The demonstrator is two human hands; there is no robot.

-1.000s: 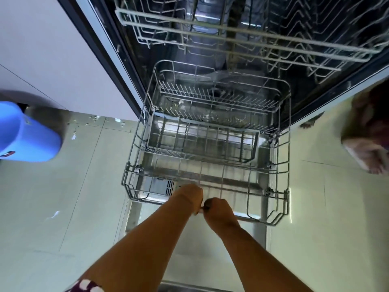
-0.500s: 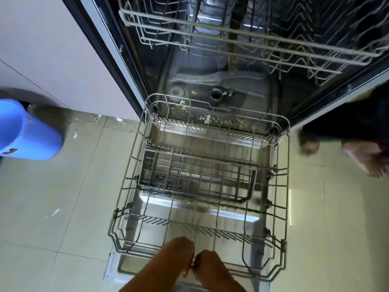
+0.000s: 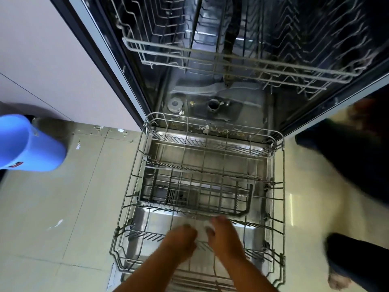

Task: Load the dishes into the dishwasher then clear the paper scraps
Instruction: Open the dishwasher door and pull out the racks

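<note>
Dishwasher [image 3: 210, 98] stood open ahead of me, its lower rack [image 3: 130, 186] drawn out over the door and bare of dishes; no dishes showed anywhere in my feed. The upper rack [image 3: 231, 57] sat far, inside the tub. Paper scraps [image 3: 77, 146] lay on the floor to the left, near the blue bin [image 3: 27, 144], and more bits clung along the sill [image 3: 204, 128] at the rack's far edge.

Left hand [image 3: 181, 239] and right hand [image 3: 223, 234] hung close together over the near part of the rack, fingers curled; the blur was such that I could not tell whether either pinched a wire or held nothing.

Risks, as I judged them: another tug might run the rack off the near end of the door; rolling it back could sweep the sill bits into the tub; a second person's leg [image 3: 347, 260] stood near the rack's right corner and could be knocked while loading.

Against half a second earlier, the rack had come further towards me, baring more of the tub floor; the hands had left the near rim, which they had gripped, and the person on the right had stepped nearer.
</note>
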